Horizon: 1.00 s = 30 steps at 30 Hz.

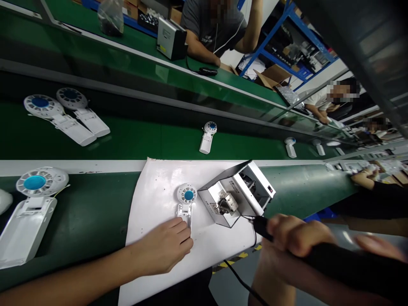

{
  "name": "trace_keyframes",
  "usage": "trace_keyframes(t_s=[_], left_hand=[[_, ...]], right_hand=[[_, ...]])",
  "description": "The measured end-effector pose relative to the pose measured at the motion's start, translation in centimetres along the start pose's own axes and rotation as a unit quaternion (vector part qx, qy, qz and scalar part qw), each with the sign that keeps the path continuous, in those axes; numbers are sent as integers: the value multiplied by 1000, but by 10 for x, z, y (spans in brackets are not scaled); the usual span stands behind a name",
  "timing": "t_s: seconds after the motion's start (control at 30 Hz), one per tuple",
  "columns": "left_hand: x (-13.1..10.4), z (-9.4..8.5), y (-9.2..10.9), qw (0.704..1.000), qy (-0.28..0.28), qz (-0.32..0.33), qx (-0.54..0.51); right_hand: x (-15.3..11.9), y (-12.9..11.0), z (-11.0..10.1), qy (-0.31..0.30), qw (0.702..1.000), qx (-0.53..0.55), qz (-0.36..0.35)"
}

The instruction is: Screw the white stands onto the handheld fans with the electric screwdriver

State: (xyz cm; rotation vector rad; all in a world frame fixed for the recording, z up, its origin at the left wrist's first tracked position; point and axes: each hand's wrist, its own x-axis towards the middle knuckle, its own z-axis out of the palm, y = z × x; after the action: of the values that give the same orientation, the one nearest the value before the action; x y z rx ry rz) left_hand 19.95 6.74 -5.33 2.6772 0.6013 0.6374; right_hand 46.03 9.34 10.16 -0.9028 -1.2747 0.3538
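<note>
On the white sheet [149,221], my left hand [168,246] is closed around the handle of a white handheld fan [188,194]. The fan's round head, with a blue disc at its centre, points away from me, and the lower handle is hidden under my fingers. My right hand [298,236] grips a black electric screwdriver [262,228], slightly blurred, its tip pointing left towards the screw feeder [235,189]. That feeder is a white and dark box with a metal mechanism at its front, standing right of the fan.
A larger-looking fan [28,227] lies at the left. More fans [68,123] rest on the green conveyor belt [153,142] behind a pale rail. Another feeder box [171,39] stands across the line near a seated person [204,25]. A black cable [242,282] hangs below the table edge.
</note>
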Motion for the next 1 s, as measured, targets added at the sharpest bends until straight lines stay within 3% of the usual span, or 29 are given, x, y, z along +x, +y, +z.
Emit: trace_keyframes(t_s=[0.1,0.17,0.27,0.4,0.53,0.7,1.0], left_hand=[[0,0,-1,1000,8,2,1],[0,1,-1,1000,17,2,-2],[-1,3,-1,1000,20,1,-4],[-1,2,-2,1000,8,6,-3],[1,-1,-3,1000,2,18,-4],[1,-1,-3,1000,18,19,12],[1,-2,-3,999,26,19,21]], right_hand=[[-19,21,43,-31,997,44,-62],[-26,36,57,-34,996,51,-63],[-32,47,58,-14,998,42,-41],[-43,36,64,-28,997,77,9],[-57,31,91,-99,977,180,52],[-63,43,120,-83,974,197,68],[-71,60,132,-99,965,224,90]])
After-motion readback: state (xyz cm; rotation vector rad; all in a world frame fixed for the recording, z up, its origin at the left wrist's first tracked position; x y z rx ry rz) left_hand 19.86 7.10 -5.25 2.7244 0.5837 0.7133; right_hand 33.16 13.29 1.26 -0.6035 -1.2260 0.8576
